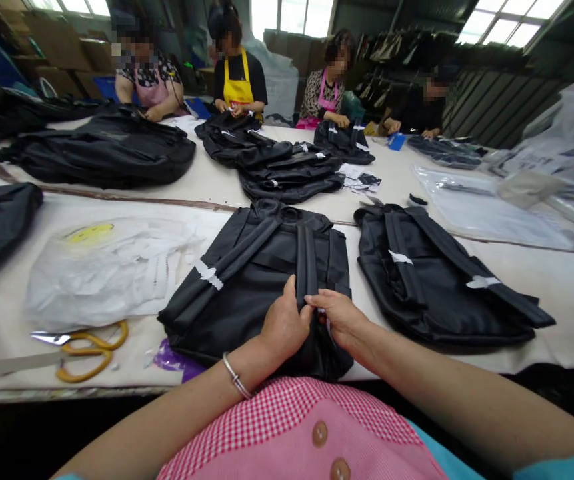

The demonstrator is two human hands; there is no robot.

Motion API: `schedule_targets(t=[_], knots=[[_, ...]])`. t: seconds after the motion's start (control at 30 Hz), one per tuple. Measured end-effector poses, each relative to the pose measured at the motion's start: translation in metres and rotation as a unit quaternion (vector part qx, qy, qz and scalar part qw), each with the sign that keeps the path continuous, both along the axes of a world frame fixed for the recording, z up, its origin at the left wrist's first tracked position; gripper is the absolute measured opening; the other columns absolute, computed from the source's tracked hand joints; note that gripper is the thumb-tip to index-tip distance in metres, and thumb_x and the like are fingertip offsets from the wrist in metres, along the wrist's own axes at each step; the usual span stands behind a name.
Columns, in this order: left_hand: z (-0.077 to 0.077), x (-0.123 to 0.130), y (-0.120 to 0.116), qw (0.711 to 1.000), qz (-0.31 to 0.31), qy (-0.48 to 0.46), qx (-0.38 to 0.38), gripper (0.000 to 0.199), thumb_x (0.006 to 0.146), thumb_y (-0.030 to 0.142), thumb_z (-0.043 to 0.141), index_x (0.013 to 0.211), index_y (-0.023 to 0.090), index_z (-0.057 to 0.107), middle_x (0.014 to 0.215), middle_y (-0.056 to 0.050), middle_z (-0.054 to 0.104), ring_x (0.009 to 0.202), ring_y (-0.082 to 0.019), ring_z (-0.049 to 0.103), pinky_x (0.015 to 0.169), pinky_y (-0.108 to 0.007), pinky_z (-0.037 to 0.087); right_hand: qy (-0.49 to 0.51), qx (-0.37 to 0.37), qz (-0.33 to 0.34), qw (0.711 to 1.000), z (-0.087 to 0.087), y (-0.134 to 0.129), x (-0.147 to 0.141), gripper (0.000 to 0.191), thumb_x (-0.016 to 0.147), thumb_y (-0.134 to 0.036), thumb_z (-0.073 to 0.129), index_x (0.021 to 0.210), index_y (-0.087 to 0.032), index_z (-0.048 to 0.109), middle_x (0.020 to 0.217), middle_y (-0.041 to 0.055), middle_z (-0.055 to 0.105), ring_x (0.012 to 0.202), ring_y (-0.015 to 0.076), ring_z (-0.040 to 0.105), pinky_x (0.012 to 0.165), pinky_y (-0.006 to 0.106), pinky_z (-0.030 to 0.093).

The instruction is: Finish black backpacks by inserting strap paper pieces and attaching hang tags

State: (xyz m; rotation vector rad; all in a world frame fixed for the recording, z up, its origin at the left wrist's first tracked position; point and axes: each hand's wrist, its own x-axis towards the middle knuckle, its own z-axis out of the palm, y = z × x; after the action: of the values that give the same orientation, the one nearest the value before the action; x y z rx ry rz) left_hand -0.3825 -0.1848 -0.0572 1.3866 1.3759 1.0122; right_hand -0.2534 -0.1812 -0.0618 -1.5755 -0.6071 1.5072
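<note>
A black backpack (251,280) lies on the table before me, its shoulder straps facing up. My left hand (287,323) is closed around the lower part of the right-side strap (307,260), with the thumb pointing up along it. Fingertips pressed together, my right hand (339,317) pinches the same strap from its right edge, touching my left fingers. A bit of white shows beneath the right fingers; the hand hides most of it. Around the left-side strap sits a white paper band (209,273).
Another black backpack (431,273) with white-banded straps lies to the right. On the left are yellow-handled scissors (84,353) and a clear plastic bag (107,273) of white strips. More black bags (101,150) lie across the table, where several co-workers (244,80) handle bags.
</note>
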Motion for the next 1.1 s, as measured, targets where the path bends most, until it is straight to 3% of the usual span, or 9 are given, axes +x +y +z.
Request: schedule_targets(t=[0.1,0.2,0.3,0.47,0.6,0.7,0.77,0.9,1.1], knots=[[-0.003,-0.007,-0.003,0.999,-0.03,-0.016,-0.001,0.077,0.07,0.024,0.075,0.14,0.016,0.045,0.105,-0.012,0.072,0.104,-0.028,0.065,0.097,-0.038,0.045,0.032,0.01,-0.008,0.999,0.002,-0.002,-0.001,0.025,0.056,-0.021,0.073,0.078,-0.018,0.062,0.072,-0.0012,0.065,0.057,0.0104,0.052,0.053,0.024,0.036],[-0.008,-0.012,-0.009,0.997,-0.021,-0.037,-0.063,0.073,0.069,0.027,0.077,0.135,0.014,0.046,0.085,-0.008,0.073,0.088,-0.025,0.068,0.088,-0.037,0.049,0.06,0.012,-0.004,0.998,0.007,-0.004,-0.001,0.026,0.056,-0.023,0.073,0.079,-0.018,0.063,0.074,0.0012,0.067,0.063,0.0139,0.058,0.059,0.026,0.042],[-0.01,-0.013,-0.015,0.98,0.027,-0.12,-0.158,0.057,0.068,0.033,0.079,0.117,0.013,0.056,0.09,-0.01,0.073,0.083,-0.023,0.068,0.078,-0.035,0.053,0.081,0.011,-0.018,0.996,0.008,-0.005,-0.002,0.028,0.055,-0.024,0.074,0.08,-0.019,0.063,0.073,0.0017,0.068,0.065,0.0151,0.059,0.063,0.027,0.046],[-0.005,-0.012,-0.019,0.952,-0.041,-0.233,-0.196,0.035,0.074,0.036,0.074,0.1,0.013,0.069,0.094,-0.008,0.073,0.08,-0.018,0.067,0.074,-0.028,0.053,0.113,0.004,-0.022,0.993,0.003,-0.005,-0.001,0.031,0.054,-0.022,0.078,0.082,-0.017,0.064,0.071,-0.0005,0.066,0.061,0.0114,0.057,0.06,0.024,0.045],[-0.004,-0.011,-0.015,0.957,-0.014,-0.205,-0.206,0.029,0.071,0.037,0.075,0.087,0.013,0.074,0.078,-0.005,0.073,0.067,-0.016,0.064,0.062,-0.025,0.051,0.065,0.019,0.099,0.993,0.006,-0.001,0.02,0.029,0.065,-0.035,0.078,0.08,-0.016,0.062,0.069,-0.001,0.064,0.055,0.0085,0.053,0.05,0.02,0.037],[-0.005,-0.012,-0.012,0.952,-0.015,-0.205,-0.227,0.03,0.07,0.036,0.076,0.089,0.013,0.074,0.081,-0.006,0.074,0.068,-0.016,0.066,0.062,-0.025,0.052,-0.013,0.006,0.209,0.978,0.015,0.002,0.044,0.032,0.077,-0.045,0.069,0.088,-0.016,0.064,0.08,0.003,0.069,0.056,0.0088,0.056,0.045,0.018,0.033],[-0.007,-0.012,-0.011,0.948,-0.019,-0.21,-0.239,0.03,0.07,0.036,0.077,0.089,0.013,0.074,0.082,-0.007,0.074,0.068,-0.016,0.066,0.062,-0.025,0.052,-0.067,-0.007,0.259,0.964,0.02,0.003,0.055,0.028,0.079,-0.043,0.066,0.086,-0.016,0.065,0.075,0.0029,0.069,0.05,0.0073,0.052,0.042,0.018,0.03],[-0.009,-0.012,-0.01,0.935,-0.03,-0.23,-0.267,0.029,0.069,0.035,0.078,0.088,0.013,0.072,0.076,-0.006,0.074,0.063,-0.015,0.066,0.061,-0.025,0.053,-0.108,-0.008,0.276,0.955,0.018,0.004,0.057,0.015,0.076,-0.029,0.067,0.073,-0.014,0.063,0.054,-0.0025,0.06,0.04,0.0046,0.039,0.039,0.018,0.026],[-0.01,-0.013,-0.009,0.922,-0.035,-0.246,-0.298,0.03,0.071,0.033,0.077,0.09,0.011,0.071,0.077,-0.008,0.074,0.062,-0.015,0.067,0.06,-0.025,0.054,-0.101,0.006,0.272,0.957,0.012,0.01,0.043,0.006,0.074,-0.02,0.063,0.071,-0.015,0.062,0.052,-0.0039,0.058,0.04,0.0041,0.039,0.04,0.016,0.026]])
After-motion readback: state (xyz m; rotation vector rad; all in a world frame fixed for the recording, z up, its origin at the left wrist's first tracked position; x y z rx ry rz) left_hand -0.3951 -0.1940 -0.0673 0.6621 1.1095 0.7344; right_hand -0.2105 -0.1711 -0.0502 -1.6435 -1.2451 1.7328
